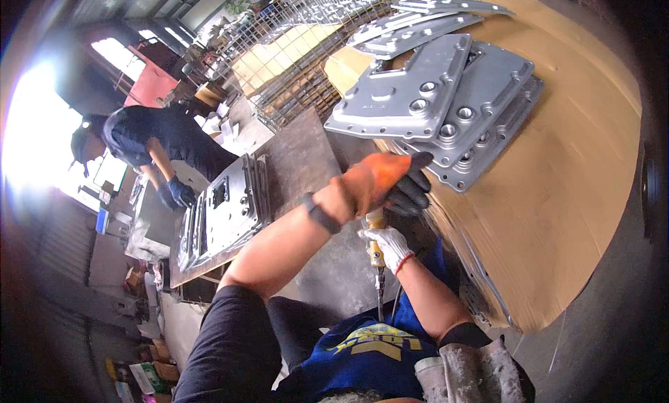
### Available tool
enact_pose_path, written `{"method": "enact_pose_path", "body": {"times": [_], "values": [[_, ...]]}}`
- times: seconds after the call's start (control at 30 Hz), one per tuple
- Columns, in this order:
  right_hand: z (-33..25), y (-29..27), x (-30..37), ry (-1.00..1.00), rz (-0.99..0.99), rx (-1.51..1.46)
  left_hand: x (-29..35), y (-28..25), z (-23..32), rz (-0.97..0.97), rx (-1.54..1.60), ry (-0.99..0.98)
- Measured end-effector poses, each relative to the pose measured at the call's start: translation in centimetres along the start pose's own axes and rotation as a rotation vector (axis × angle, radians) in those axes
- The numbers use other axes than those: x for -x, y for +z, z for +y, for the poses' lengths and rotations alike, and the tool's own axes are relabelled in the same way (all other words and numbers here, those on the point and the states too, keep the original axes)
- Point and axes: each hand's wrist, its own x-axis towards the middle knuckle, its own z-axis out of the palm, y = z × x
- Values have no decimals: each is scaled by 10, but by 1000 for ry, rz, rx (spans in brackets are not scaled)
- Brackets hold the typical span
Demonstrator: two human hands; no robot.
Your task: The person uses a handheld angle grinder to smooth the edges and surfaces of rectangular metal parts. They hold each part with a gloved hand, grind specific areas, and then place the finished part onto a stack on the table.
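1. Orange-and-black-gloved left hand [391,182], frame centre, reaches rightward, fingers parted, near grey cast-metal plates [394,103] at upper right.
2. White-gloved right hand [391,245], just below, clamps around a yellow handheld tool [377,255].

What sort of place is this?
Probably a metalworking shop or factory floor: grey metal plates lie piled on brown cardboard, the gloved right hand grips a yellow hand tool, and a wire-mesh cage stands beyond.
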Motion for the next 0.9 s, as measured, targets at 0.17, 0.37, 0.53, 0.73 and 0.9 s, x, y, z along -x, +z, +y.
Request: {"method": "enact_pose_path", "body": {"times": [0.17,0.37,0.53,0.73,0.9], "values": [[8,4,-1,29,-5,5,-58,-68,-38,285,-365,116],[-1,3,2,-49,-20,45,-165,-52,-75,101,-857,-244],[-13,-2,16,-96,36,110,-180,-40,-64,-148,-926,-434],[-10,-2,16,-126,-33,20,-179,-29,-74,46,-952,-513],[-19,2,27,-108,-73,39,-173,-16,-59,8,-1086,-490]]}}
